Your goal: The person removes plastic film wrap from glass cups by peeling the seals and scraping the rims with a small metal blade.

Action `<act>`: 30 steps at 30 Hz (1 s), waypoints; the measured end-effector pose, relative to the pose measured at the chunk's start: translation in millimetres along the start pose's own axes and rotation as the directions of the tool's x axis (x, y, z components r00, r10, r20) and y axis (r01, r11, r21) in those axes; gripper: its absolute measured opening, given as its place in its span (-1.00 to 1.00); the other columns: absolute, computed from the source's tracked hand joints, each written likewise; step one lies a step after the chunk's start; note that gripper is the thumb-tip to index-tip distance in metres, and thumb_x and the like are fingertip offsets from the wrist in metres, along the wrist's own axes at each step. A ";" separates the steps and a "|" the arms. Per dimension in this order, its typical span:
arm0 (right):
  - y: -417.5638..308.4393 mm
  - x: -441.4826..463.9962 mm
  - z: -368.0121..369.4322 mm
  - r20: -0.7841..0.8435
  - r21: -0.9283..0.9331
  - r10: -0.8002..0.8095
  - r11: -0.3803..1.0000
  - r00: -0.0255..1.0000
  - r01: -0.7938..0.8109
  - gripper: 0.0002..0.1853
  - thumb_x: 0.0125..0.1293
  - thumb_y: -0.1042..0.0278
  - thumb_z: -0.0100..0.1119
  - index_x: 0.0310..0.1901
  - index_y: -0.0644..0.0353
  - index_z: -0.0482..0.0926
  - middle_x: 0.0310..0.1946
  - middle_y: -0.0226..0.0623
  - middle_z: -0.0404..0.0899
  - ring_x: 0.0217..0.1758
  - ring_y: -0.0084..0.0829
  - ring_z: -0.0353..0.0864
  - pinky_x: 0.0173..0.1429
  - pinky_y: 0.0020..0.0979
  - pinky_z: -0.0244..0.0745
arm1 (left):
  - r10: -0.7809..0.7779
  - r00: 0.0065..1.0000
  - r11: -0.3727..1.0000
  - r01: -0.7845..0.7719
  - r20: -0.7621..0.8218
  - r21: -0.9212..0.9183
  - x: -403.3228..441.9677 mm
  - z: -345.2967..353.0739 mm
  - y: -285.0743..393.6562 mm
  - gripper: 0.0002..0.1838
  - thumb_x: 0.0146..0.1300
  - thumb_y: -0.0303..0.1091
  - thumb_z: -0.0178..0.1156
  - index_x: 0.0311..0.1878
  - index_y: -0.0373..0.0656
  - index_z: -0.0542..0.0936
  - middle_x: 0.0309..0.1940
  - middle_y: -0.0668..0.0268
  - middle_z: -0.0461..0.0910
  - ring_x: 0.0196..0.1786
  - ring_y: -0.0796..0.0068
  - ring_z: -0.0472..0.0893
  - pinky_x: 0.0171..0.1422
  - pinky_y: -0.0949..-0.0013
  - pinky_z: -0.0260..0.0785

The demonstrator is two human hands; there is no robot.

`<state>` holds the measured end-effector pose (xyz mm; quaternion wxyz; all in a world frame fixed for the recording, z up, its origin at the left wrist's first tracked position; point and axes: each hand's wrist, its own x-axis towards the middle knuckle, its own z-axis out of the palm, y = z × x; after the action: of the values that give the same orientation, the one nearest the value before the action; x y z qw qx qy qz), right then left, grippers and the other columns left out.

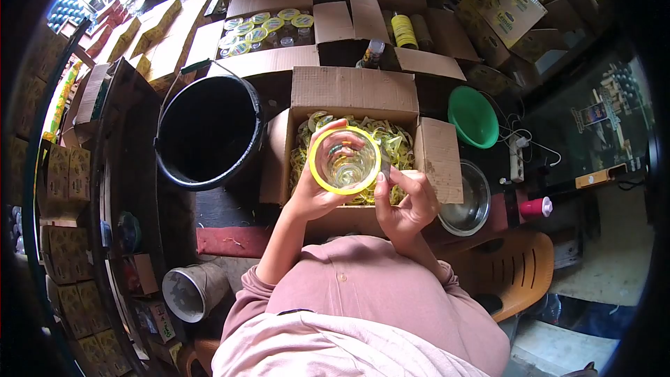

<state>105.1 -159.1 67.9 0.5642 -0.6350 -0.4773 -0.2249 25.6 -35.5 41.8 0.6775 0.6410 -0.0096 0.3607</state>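
Observation:
A clear glass jar or cup (pixel 345 167) with a yellow ring round its rim is tilted, its mouth toward the camera. My left hand (pixel 312 185) is wrapped round its left side and underside. At the right edge of the rim, my right hand (pixel 408 202) pinches a small dark, flat piece (pixel 385 160) between thumb and fingers; what it is cannot be made out. Both hands are above an open cardboard box (pixel 354 89) filled with thin yellow-green strips (pixel 396 141).
A black bucket (pixel 208 132) stands left of the box. To the right are a green bowl (pixel 473 116) and a metal or glass bowl (pixel 474 202). Behind, a carton (pixel 272 63) holds yellow-lidded jars. A white bucket (pixel 195 292) and an orange chair (pixel 520 269) are near me.

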 end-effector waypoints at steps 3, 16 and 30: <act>0.7 -1.4 -0.2 0.003 -0.015 -0.022 1.000 1.000 0.022 -0.76 -0.10 0.67 0.24 -0.30 0.28 0.55 -0.51 -0.29 0.52 -0.50 -0.48 0.54 -0.41 -0.54 0.45 | -0.013 1.000 0.999 0.014 -0.019 0.036 0.6 0.8 -0.4 -0.07 -0.18 -0.43 0.38 0.25 -0.23 0.02 -0.02 0.23 0.35 0.08 0.42 0.37 0.15 0.38 0.22; 8.1 3.0 2.8 0.008 -0.096 -0.002 0.995 1.000 0.002 -0.74 -0.10 0.65 0.24 -0.29 0.24 0.55 -0.48 -0.28 0.53 -0.48 -0.46 0.55 -0.40 -0.50 0.46 | -0.020 1.000 0.995 0.019 0.008 0.097 -1.8 8.3 3.4 -0.09 -0.19 -0.50 0.39 0.23 -0.17 0.04 -0.07 0.24 0.36 0.03 0.42 0.39 0.14 0.38 0.25; 4.6 -3.4 -4.8 -0.010 0.003 0.043 0.999 0.999 -0.043 -0.77 -0.08 0.66 0.23 -0.32 0.27 0.53 -0.52 -0.28 0.52 -0.52 -0.47 0.54 -0.44 -0.53 0.44 | -0.020 1.000 0.998 0.020 0.014 0.055 -0.5 6.1 1.0 -0.08 -0.19 -0.49 0.38 0.24 -0.16 0.04 -0.06 0.23 0.36 0.05 0.41 0.39 0.11 0.37 0.26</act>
<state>108.8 -164.3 64.0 0.5722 -0.6434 -0.4608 -0.2154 27.4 -41.2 43.5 0.6632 0.6618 0.0018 0.3495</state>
